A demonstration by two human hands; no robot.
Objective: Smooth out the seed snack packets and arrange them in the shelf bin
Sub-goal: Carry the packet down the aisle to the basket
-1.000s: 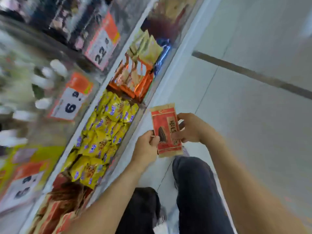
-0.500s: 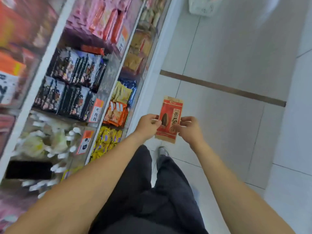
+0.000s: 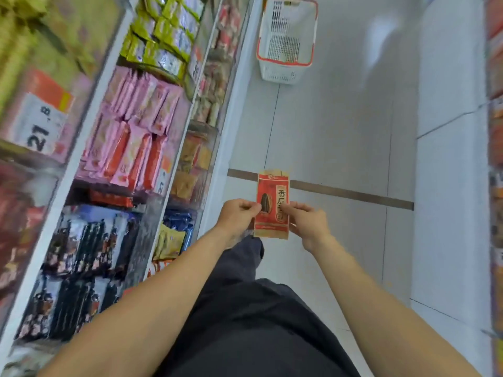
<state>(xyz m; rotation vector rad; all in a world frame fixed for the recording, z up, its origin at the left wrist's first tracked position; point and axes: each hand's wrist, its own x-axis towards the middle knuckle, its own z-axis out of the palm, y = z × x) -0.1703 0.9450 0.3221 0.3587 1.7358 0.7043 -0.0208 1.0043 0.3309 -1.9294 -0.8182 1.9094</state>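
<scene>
1. The shelf unit (image 3: 114, 85) takes up the whole left side, several tiers running away from the camera. It's pretty blurry, so labels aren't readable beyond a price tag showing "21.8".
2. The white tile floor (image 3: 340, 118) fills the aisle, with a brown strip (image 3: 353, 194) crossing it just behind the packet.
3. A white shopping basket with a red rim (image 3: 287, 39) sits on the floor further down the aisle, close to the shelf base.
4. On the shelves: pink packets (image 3: 130, 137) in the middle tier, black packets (image 3: 81, 257) below them, yellow-green ones (image 3: 160, 36) higher up.
5. The person's dark trousers (image 3: 245, 308) show at the bottom, both bare forearms reaching forward over them.
6. The red seed snack packet (image 3: 272, 205) is held upright in the air over the floor, to the right of the shelves, not in any bin.
7. The left hand (image 3: 238, 216) pinches the packet's left edge, fingers curled.
8. The right hand (image 3: 309, 223) pinches the right edge, fingertips resting on the printed front.
</scene>
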